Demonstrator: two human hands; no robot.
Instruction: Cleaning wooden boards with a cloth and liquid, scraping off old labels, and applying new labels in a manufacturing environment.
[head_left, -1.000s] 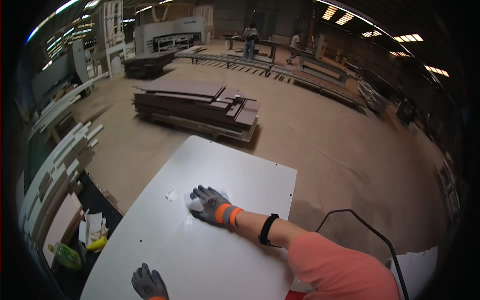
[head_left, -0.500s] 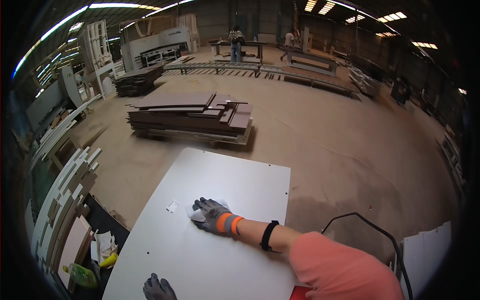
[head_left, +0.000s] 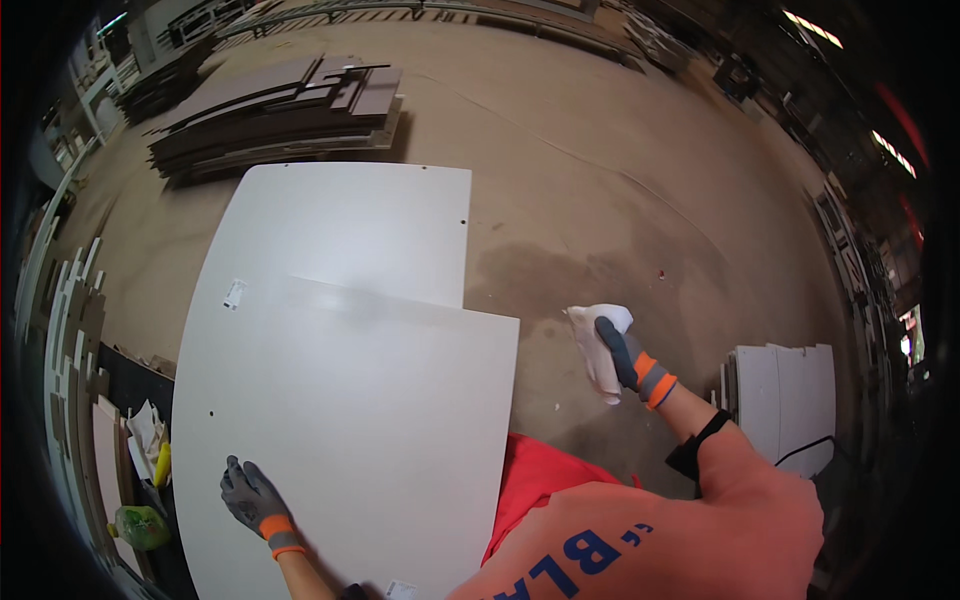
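Note:
Before me lie white panels [head_left: 340,400], with a small label and dark holes near the edges. A faint edge crosses the surface, and the nearer part juts farther right than the far part. My left hand [head_left: 252,495], in a grey glove with an orange cuff, lies on the panel's left side, fingers stretched out and holding nothing. Off the panel's right edge, above the floor, my right hand [head_left: 622,358] grips a crumpled white cloth [head_left: 597,350] that hangs down from the glove.
A stack of brown boards [head_left: 285,115] rests on the floor [head_left: 560,130] beyond the panels. At left are stacked white strips [head_left: 70,350], a green bottle [head_left: 140,528] and a yellow object [head_left: 162,465]. White boards [head_left: 785,400] stand at the right.
My right hand has lifted off the panel with the cloth and swung right, past its edge. The view has tipped downward; more of my left hand and the nearer panel part now shows.

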